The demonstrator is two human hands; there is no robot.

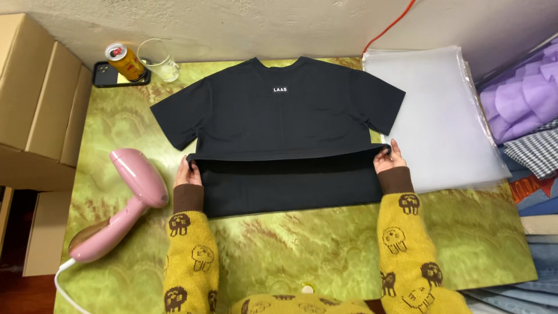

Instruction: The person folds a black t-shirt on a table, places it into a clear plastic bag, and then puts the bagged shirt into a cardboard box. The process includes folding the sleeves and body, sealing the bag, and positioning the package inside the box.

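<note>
Hands work a fold on one black T-shirt [282, 116] that lies flat on the green marbled table [325, 244], neck toward the far wall. The left hand [188, 172] pinches the folded edge at the shirt's left side, and the right hand [388, 158] pinches the same edge at the right side; both are clenched on the cloth, with the hem doubled up from the near side to about the middle of the body. By my judgement the fold is partway done: the near part is turned up, while the two sleeves lie spread to either side. The next move seems to call for an even pull from both hands, so that the edge stays straight and no crease forms across the chest. Both arms wear yellow sleeves with brown cuffs. To the left, near the left hand but apart from it, lies one pink garment steamer [125, 200] with a white cord. At the far left stand one drink can [125, 62] and one clear glass [158, 59], by one dark phone [106, 75]. Right of the shirt sits one stack of clear plastic bags [442, 116], and cardboard boxes [35, 99] line the left edge.
</note>
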